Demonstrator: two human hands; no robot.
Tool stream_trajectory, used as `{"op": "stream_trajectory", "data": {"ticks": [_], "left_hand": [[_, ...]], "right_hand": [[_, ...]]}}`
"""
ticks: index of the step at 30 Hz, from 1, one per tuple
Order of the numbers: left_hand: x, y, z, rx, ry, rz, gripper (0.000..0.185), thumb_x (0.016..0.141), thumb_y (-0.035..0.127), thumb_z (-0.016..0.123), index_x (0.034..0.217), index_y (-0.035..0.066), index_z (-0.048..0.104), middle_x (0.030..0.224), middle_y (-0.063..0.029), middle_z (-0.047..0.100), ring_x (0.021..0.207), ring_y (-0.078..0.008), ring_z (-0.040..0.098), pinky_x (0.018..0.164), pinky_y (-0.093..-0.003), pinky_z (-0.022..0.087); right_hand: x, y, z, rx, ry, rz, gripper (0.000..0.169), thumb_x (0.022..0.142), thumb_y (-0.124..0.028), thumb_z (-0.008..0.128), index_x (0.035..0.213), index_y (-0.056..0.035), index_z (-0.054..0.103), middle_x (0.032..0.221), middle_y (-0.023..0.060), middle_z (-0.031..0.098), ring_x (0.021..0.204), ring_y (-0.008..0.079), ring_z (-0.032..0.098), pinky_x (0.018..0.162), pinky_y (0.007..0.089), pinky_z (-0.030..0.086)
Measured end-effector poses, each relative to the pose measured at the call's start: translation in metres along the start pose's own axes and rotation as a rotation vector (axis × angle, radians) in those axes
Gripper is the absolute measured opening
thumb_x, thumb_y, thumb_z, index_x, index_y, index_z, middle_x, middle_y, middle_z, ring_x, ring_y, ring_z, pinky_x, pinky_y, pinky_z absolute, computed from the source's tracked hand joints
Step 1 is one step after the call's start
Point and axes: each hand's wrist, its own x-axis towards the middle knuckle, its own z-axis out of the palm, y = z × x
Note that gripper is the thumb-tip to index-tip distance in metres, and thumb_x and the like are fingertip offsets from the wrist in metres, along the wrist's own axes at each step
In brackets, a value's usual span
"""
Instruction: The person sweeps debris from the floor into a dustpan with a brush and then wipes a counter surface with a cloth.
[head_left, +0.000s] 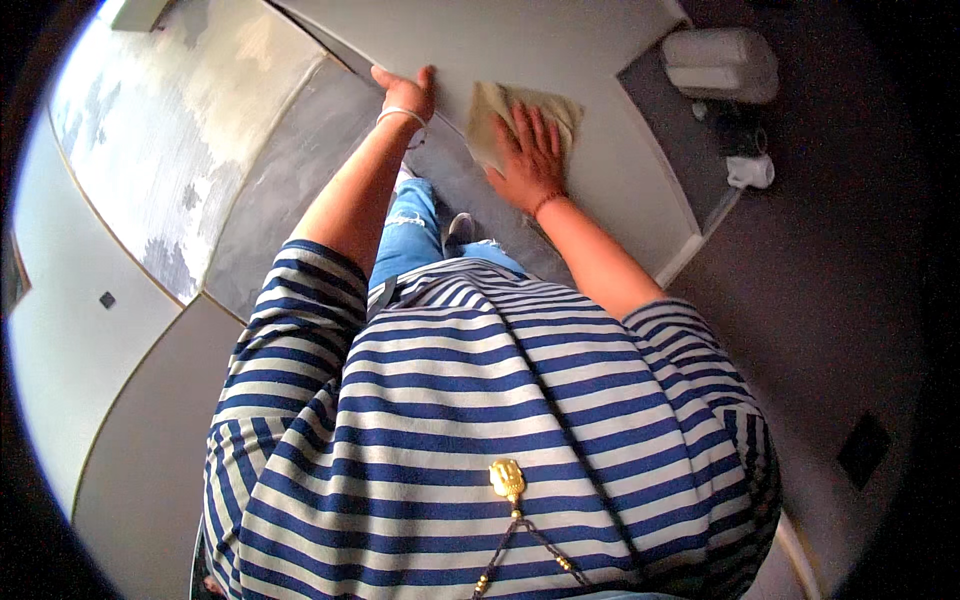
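Note:
My right hand (529, 154) lies flat, fingers spread, on a beige cloth (487, 101). The cloth is spread over a white tabletop (600, 161), close to its near edge. At the left part of that edge is my left hand (409, 96), with a white band around the wrist. Some of its fingers are hidden, so whether they grip the edge cannot be told.
Beyond the tabletop on the right are white packs (709, 64) in clear wrapping, a dark cup-like object (742, 139) and a white cup (750, 172). Grey patterned flooring (285, 157) spreads to the left. My shoe (460, 226) shows below the table edge.

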Motion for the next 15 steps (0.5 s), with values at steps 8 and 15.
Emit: {"op": "stream_trajectory", "data": {"ticks": [8,15], "left_hand": [[-0.023,-0.001,0.022,0.008,-0.015,-0.102,0.108,0.085,0.045,0.056,0.133,-0.001,-0.030,0.126,-0.0326,0.047,0.116,-0.0437,0.048,0.101,-0.0401,0.035],[-0.055,-0.017,0.048,0.014,-0.065,-0.015,0.082,0.084,0.046,0.058,0.130,-0.006,0.015,0.117,-0.0317,0.053,0.113,-0.0426,0.052,0.095,-0.0397,0.040]], "right_hand": [[-0.047,0.011,-0.002,-0.039,0.037,0.173,0.082,0.079,-0.049,0.060,0.143,-0.0100,0.026,0.147,0.0212,0.021,0.136,0.0418,0.016,0.109,0.0557,0.009],[0.018,0.006,0.028,0.039,0.203,0.172,0.074,0.085,-0.052,0.049,0.141,-0.0086,0.028,0.147,0.0196,0.023,0.135,0.0411,0.019,0.109,0.0553,0.010]]}}
